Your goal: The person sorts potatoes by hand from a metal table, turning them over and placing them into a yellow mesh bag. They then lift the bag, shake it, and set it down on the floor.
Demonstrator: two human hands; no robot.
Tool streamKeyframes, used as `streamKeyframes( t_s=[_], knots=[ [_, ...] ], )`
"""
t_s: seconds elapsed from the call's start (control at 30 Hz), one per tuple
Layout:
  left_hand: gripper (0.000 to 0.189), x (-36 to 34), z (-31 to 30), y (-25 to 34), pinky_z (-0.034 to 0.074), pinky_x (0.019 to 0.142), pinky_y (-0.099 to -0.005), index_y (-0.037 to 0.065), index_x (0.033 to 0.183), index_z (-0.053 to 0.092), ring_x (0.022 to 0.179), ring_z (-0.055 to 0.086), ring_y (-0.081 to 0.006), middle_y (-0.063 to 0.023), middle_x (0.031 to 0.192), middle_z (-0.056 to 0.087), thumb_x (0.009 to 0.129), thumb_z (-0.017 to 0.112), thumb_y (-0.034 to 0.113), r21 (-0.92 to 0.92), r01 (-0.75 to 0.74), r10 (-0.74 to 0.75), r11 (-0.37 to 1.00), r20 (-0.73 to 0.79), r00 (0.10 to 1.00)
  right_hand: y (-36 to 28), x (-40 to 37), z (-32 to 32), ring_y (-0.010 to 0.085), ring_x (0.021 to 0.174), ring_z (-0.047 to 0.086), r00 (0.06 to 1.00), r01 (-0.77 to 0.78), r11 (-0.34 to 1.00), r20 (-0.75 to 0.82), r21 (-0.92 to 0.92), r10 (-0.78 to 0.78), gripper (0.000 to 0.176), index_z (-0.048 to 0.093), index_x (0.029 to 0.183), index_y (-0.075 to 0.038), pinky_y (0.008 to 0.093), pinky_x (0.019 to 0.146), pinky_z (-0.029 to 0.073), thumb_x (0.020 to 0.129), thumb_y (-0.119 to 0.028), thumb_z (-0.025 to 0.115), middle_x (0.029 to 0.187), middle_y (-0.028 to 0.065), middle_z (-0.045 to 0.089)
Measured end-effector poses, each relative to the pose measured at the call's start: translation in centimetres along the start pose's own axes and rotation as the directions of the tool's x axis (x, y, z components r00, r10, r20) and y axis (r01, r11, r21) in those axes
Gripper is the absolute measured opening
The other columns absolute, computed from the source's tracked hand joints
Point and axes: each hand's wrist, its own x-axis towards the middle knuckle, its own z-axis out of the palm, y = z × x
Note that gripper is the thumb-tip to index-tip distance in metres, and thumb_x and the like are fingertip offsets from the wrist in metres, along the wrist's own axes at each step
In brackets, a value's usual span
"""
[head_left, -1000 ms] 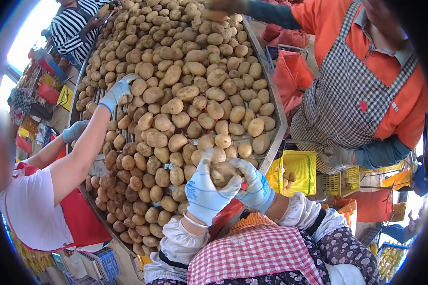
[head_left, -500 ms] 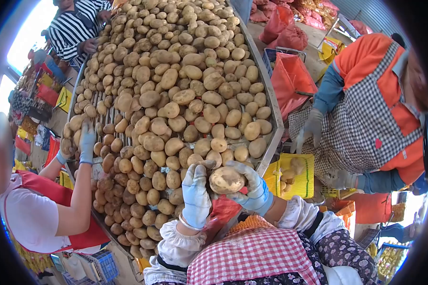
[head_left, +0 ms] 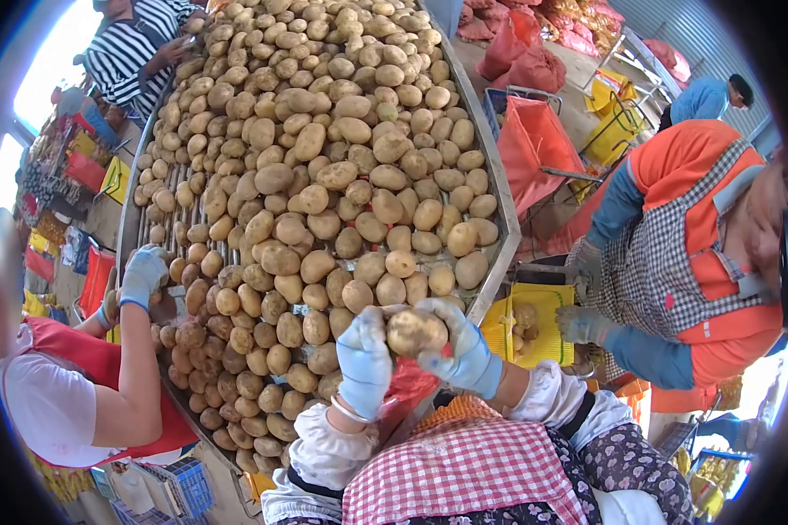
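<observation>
Between my two gloved hands, a potato [head_left: 416, 332] is held up above the near end of the sorting table, with dark soil marks on its skin. My left hand [head_left: 365, 360], in a light blue and white glove, closes on its left side. On the opposite side my right hand [head_left: 464, 352], gloved alike, has its fingers wrapped round the potato. Just beyond my hands lies the broad heap of potatoes [head_left: 311, 201] on the metal-edged table [head_left: 496, 188]. Some red plastic [head_left: 410, 385] shows below, between my wrists.
At right, a co-worker in a checked apron [head_left: 643, 249] has both hands by a yellow mesh bag [head_left: 547, 328] containing potatoes. Another in a red apron [head_left: 48, 359] works at the left edge. A striped-shirted person [head_left: 136, 57] stands far left. A red sack [head_left: 534, 144] stands beyond the table's right edge.
The potato in my hands has turned, showing a darker side. The right co-worker has shifted, with a hand now at the yellow bag. The left co-worker's hands have drawn back toward the table edge.
</observation>
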Motion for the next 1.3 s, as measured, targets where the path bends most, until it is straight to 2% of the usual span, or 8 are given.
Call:
streamKeyframes(
  t_s=[0.07, 0.13, 0.27, 0.4, 0.5, 0.63, 1.07, 1.3],
  knots=[
    [0.032, -0.3, -0.8, 0.9, 0.047, 0.06, -0.0275, -0.002, 0.106, 0.061, 0.068, 0.057, -0.0109, -0.0025, 0.072, 0.06, 0.101, 0.046, 0.026, -0.222, 0.326, -0.324, 0.919, 0.047, 0.945, -0.7, 0.4, -0.1, 0.0237, 0.107, 0.06, 0.995, 0.037, 0.999, -0.088, -0.001, -0.037, 0.059, 0.042, 0.133, -0.004, 0.0333, 0.085, 0.051, 0.086, -0.027, 0.068, 0.122, 0.0111, 0.058],
    [0.026, -0.5, -0.6, 0.4, 0.045, 0.057, -0.0265, -0.001, 0.103, 0.06, 0.065, 0.052, -0.0094, -0.0036, 0.078, 0.059, 0.1, 0.048, 0.021, 0.186, 0.104, -0.093, 0.977, -0.068, 0.993, 0.1, -0.3, -1.8, 0.0222, 0.105, 0.06, 0.93, -0.359, 0.578, 0.234, 0.733, 0.283, 0.052, 0.045, 0.132, -0.005, 0.0345, 0.082, 0.052, 0.092, -0.034, 0.059, 0.119, 0.0079, 0.06],
    [0.021, 0.5, -4.4, -2.1, 0.05, 0.077, -0.0303, 0.001, 0.111, 0.06, 0.087, 0.059, -0.019, -0.0125, 0.102, 0.06, 0.094, 0.052, 0.009, 0.24, -0.028, 0.084, 0.97, -0.229, 0.97, 1.5, -3.7, -3.8, 0.0214, 0.098, 0.062, 0.874, -0.373, 0.479, 0.128, 0.794, 0.468, 0.05, 0.054, 0.123, -0.01, 0.0346, 0.065, 0.049, 0.091, -0.048, 0.053, 0.111, 0.008, 0.063],
    [0.039, 2.7, -9.5, -2.9, 0.035, 0.104, -0.0474, 0.006, 0.126, 0.057, 0.125, 0.043, -0.0383, -0.0191, 0.134, 0.049, 0.088, 0.054, 0.011, 0.979, -0.111, 0.537, 0.169, 0.002, 0.844, 2.7, -8.4, -11.7, 0.0145, 0.095, 0.061, 0.91, -0.201, 0.49, -0.023, 0.848, 0.414, 0.042, 0.059, 0.117, -0.012, 0.0273, 0.065, 0.049, 0.097, -0.045, 0.043, 0.107, 0.0067, 0.065],
    [0.046, 3.6, -8.6, -4.3, 0.023, 0.11, -0.0504, 0.008, 0.133, 0.051, 0.133, 0.031, -0.0395, -0.0185, 0.143, 0.039, 0.088, 0.054, 0.019, 0.984, -0.155, 0.528, 0.087, 0.087, 0.845, 4.1, -12.0, -17.1, 0.0204, 0.098, 0.063, 0.703, -0.262, 0.896, -0.565, 0.359, 0.432, 0.035, 0.059, 0.117, -0.008, 0.0315, 0.077, 0.05, 0.098, -0.032, 0.044, 0.107, 0.0101, 0.067],
    [0.065, 3.7, -6.1, -6.7, 0.015, 0.113, -0.054, 0.01, 0.143, 0.039, 0.138, 0.025, -0.0404, -0.0171, 0.15, 0.029, 0.086, 0.055, 0.038, 0.948, -0.31, 0.355, 0.075, 0.265, 0.897, 8.5, -14.0, -19.7, 0.027, 0.099, 0.064, 0.615, -0.547, 0.695, -0.787, -0.467, -0.046, 0.028, 0.062, 0.111, -0.004, 0.0331, 0.09, 0.047, 0.096, -0.024, 0.047, 0.104, 0.0132, 0.068],
    [0.064, 6.0, -9.7, -9.5, 0.022, 0.112, -0.0501, 0.013, 0.146, 0.033, 0.135, 0.031, -0.0408, -0.0184, 0.148, 0.034, 0.087, 0.055, 0.024, 1.0, 0.003, 0.302, 0.007, -0.005, 0.953, 8.2, -29.6, -20.3, 0.0407, 0.127, 0.043, 0.708, -0.666, 0.219, -0.697, -0.713, -0.114, 0.058, 0.052, 0.124, -0.004, 0.0453, 0.106, 0.035, 0.066, 0.001, 0.052, 0.131, 0.019, 0.052],
    [0.062, 6.0, -9.5, -9.9, 0.021, 0.112, -0.0497, 0.014, 0.146, 0.032, 0.134, 0.031, -0.0422, -0.0185, 0.148, 0.034, 0.089, 0.053, 0.023, 0.999, 0.001, 0.33, 0.039, -0.014, 0.944, 13.9, -31.9, -24.2, 0.0327, 0.108, 0.056, 0.595, -0.681, 0.579, -0.8, -0.449, 0.079, 0.029, 0.06, 0.113, -0.005, 0.0395, 0.094, 0.046, 0.084, -0.008, 0.057, 0.117, 0.0156, 0.06]
  ],
)
